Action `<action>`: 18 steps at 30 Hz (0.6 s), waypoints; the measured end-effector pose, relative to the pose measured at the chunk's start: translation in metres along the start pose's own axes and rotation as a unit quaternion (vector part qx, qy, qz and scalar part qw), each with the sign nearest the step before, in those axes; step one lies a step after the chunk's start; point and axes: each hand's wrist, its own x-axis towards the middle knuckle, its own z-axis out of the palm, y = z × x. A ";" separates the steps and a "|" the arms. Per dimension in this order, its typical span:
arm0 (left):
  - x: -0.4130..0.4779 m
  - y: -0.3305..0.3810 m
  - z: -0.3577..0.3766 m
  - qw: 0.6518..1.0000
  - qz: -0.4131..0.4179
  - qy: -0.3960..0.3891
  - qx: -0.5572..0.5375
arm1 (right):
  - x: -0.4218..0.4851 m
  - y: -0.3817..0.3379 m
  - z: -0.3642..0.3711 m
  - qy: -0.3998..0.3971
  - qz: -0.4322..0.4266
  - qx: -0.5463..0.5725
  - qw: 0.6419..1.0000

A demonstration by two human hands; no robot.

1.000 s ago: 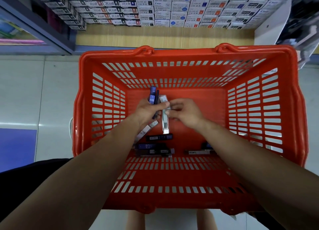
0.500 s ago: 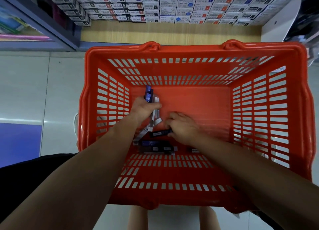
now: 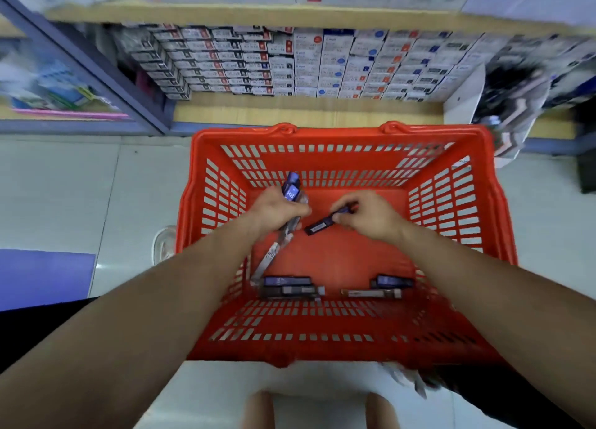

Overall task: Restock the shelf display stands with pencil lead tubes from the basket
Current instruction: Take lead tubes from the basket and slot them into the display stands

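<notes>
Everything here is placed against the red slotted plastic basket standing on the pale floor. Above the basket's floor, toward its far wall, the left hand has its grip clamped round a bundle of slim pencil lead tubes. A blue one marked HB sticks out toward the far wall and clear ones trail toward the near wall. Over the basket's middle, the right hand pinches a dark flat lead tube, its grip closed on one end while the free end points at the bundle. More loose tubes lie along the basket's near wall, a cluster toward the near left corner and a few toward the near right. Beyond the basket's far rim stands a wooden shelf of stacked white boxes. The tubes look light, stiff and smooth-sided, so a full bundle could fan out or slip. I judge it safest to take each one across its flat middle and to squeeze the bundle near its centre, clear of the caps, which might pop open.
</notes>
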 end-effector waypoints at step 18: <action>-0.218 0.165 -0.060 0.964 0.257 0.031 0.059 | -0.182 -0.201 -0.144 0.029 -0.131 0.125 0.983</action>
